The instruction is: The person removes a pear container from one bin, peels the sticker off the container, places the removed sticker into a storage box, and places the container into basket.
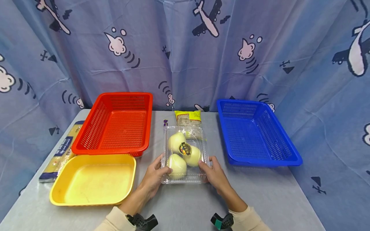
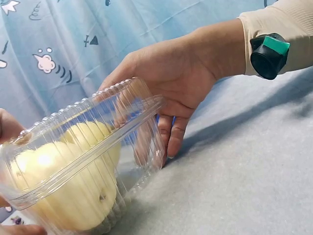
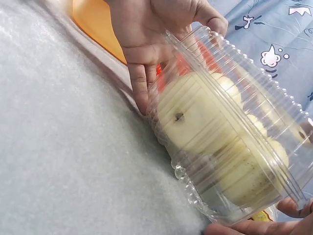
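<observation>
A clear plastic clamshell box (image 1: 185, 178) holds three round, pale yellow fruits (image 1: 177, 166) that look like pears. A dark round sticker (image 1: 185, 149) is on its lid. My left hand (image 1: 154, 176) grips the near left side of the box, thumb over the top edge. On the opposite side, my right hand (image 1: 216, 175) holds it the same way, with some fingers visible below the rim in the left wrist view. The right wrist view shows the box (image 3: 205, 122) low over the grey table, fruits (image 3: 195, 110) pressed close together inside.
Behind the box lies a yellow-topped packet (image 1: 188, 118), partly covered, beside a small purple wrapped candy (image 1: 165, 123). Red (image 1: 127, 128) and yellow (image 1: 95, 181) baskets stand left, with a long gold packet (image 1: 62, 150) beside them. A blue basket (image 1: 251, 138) stands right; a curtain (image 1: 185, 64) hangs behind.
</observation>
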A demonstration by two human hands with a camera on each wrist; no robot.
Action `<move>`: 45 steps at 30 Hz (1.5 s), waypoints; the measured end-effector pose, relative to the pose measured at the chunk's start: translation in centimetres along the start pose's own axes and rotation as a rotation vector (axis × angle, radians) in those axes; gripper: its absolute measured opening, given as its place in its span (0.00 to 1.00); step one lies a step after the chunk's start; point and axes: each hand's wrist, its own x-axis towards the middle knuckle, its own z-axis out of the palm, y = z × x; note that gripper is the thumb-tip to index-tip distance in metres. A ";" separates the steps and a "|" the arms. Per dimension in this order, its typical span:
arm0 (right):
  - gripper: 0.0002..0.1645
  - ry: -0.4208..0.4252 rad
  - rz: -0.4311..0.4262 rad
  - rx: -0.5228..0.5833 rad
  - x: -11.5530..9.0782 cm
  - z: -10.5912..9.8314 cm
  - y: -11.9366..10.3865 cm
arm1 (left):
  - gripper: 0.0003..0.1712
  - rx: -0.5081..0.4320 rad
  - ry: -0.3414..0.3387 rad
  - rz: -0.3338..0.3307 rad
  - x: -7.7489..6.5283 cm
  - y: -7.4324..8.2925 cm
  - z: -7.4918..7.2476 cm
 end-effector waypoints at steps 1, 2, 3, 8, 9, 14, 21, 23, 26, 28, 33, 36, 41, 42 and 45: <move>0.19 0.003 0.000 -0.010 0.0 0.0 0.0 | 0.52 0.004 0.000 0.002 0.0 0.0 -0.1; 0.19 0.007 0.001 -0.019 0.1 0.1 0.0 | 0.52 0.004 0.003 -0.001 0.0 -0.1 -0.1; 0.19 0.008 0.003 -0.028 0.1 0.1 0.1 | 0.52 0.008 0.004 0.002 0.1 -0.1 -0.1; 0.20 0.017 0.009 -0.070 0.1 0.3 0.1 | 0.51 0.042 0.015 0.004 0.1 -0.2 -0.4; 0.20 0.019 0.010 -0.076 0.1 0.3 0.1 | 0.51 0.050 0.018 0.002 0.2 -0.2 -0.4; 0.20 0.028 0.003 -0.084 0.4 0.3 0.2 | 0.51 0.058 0.027 -0.005 0.5 -0.3 -0.4; 0.18 0.039 0.004 -0.056 0.6 0.6 0.6 | 0.51 0.074 0.019 -0.012 0.5 -0.4 -0.6; 0.18 0.043 0.000 -0.057 0.7 0.7 0.8 | 0.50 0.086 0.028 -0.011 0.5 -0.4 -0.7; 0.18 0.050 -0.011 -0.049 0.6 0.8 0.9 | 0.49 0.108 0.040 0.014 0.6 -0.6 -0.7; 0.19 0.046 -0.016 -0.036 0.4 0.9 0.8 | 0.47 0.123 0.043 0.031 0.5 -0.8 -0.7; 0.20 0.034 0.004 -0.012 0.2 0.6 0.7 | 0.45 0.141 0.044 0.045 0.5 -1.2 -0.3; 0.23 0.048 0.020 -0.016 0.2 0.2 0.6 | 0.46 0.148 0.044 0.037 0.6 -1.4 -0.3; 0.30 0.082 -0.005 -0.066 0.3 -0.5 -0.1 | 0.46 0.162 0.050 0.021 0.5 -1.5 -0.3; 0.30 0.089 -0.022 -0.078 0.3 -0.6 -0.3 | 0.46 0.165 0.055 0.021 0.5 -1.5 -0.3; 0.29 0.116 -0.083 -0.106 0.6 -0.9 -1.1 | 0.46 0.166 0.063 0.025 0.5 -1.5 -0.3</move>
